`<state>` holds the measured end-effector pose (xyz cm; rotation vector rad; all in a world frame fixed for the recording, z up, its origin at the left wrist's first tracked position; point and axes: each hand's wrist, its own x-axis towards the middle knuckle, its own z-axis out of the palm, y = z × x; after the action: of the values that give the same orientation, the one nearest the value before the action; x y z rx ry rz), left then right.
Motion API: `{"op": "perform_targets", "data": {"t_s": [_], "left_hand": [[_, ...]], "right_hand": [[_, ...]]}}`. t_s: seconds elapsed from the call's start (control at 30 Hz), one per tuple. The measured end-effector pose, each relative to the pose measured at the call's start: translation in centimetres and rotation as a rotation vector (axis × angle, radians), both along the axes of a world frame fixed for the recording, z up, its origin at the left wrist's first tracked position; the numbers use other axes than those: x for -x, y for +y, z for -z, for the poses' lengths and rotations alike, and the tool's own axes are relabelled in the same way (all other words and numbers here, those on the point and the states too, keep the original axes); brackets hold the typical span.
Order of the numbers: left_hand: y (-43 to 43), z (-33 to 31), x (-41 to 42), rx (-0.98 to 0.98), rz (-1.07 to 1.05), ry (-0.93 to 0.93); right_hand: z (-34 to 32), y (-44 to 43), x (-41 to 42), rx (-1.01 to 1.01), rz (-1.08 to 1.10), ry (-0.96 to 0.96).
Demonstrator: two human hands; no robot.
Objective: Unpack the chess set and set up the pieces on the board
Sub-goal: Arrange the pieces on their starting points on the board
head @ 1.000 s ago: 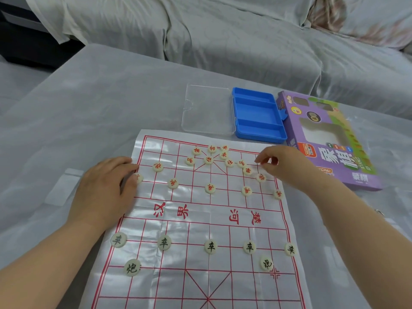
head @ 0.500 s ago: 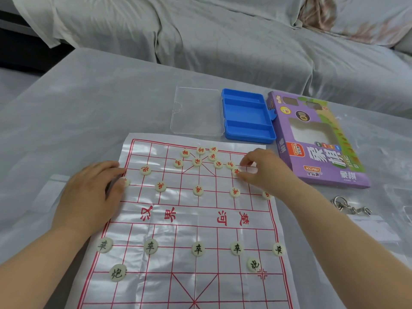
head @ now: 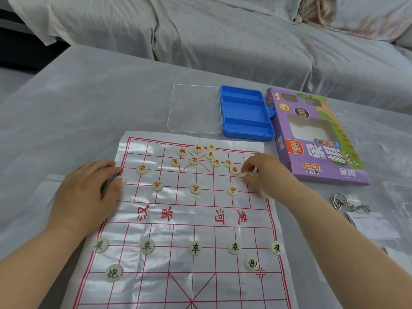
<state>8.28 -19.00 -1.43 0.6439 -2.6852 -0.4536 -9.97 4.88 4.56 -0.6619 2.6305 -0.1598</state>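
Pinching a little red-marked piece (head: 247, 174) by its rim near the right edge of the board (head: 194, 216), the right hand (head: 265, 176) is holding something that looks light, hard and slippery, while the left hand (head: 84, 197) is lying flat, pressing the thin board down.

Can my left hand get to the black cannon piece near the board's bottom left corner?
Probably yes. The left hand rests flat on the left edge of the board, holding nothing, and the black cannon piece lies uncovered beside that forearm with nothing between them. The right hand pinches a red piece.
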Motion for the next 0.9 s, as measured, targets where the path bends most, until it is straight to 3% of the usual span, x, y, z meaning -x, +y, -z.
{"op": "perform_targets", "data": {"t_s": [0.9], "left_hand": [[-0.1,0.1,-0.1,-0.016,0.049,0.118]], "right_hand": [[-0.6,-0.3,-0.2,0.110,-0.004,0.005]]}}
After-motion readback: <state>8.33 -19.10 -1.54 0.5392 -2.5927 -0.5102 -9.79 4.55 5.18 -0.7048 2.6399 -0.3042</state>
